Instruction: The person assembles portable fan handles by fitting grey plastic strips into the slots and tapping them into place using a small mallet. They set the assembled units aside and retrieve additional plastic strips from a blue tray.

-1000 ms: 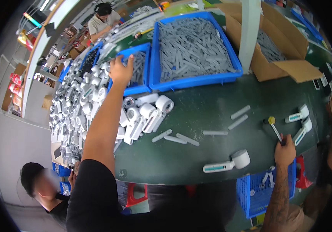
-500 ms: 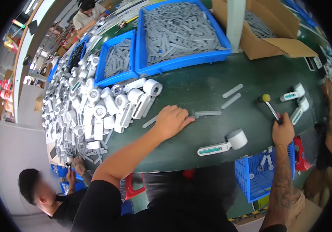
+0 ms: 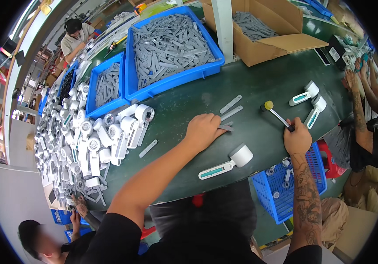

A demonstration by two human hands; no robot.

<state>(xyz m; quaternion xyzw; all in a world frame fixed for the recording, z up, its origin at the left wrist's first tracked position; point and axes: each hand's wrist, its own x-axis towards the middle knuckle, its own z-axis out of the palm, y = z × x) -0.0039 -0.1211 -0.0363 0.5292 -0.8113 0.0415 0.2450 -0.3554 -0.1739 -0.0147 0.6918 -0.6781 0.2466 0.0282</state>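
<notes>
Green bench carries two blue bins of grey strips; left hand presses flat on a grey strip, right hand grips a small mallet.

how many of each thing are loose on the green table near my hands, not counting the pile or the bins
white handheld devices: 3
loose grey strips: 4, one under the left hand
small mallet with a yellow head, gripped by the right hand: 1
total: 8
</notes>
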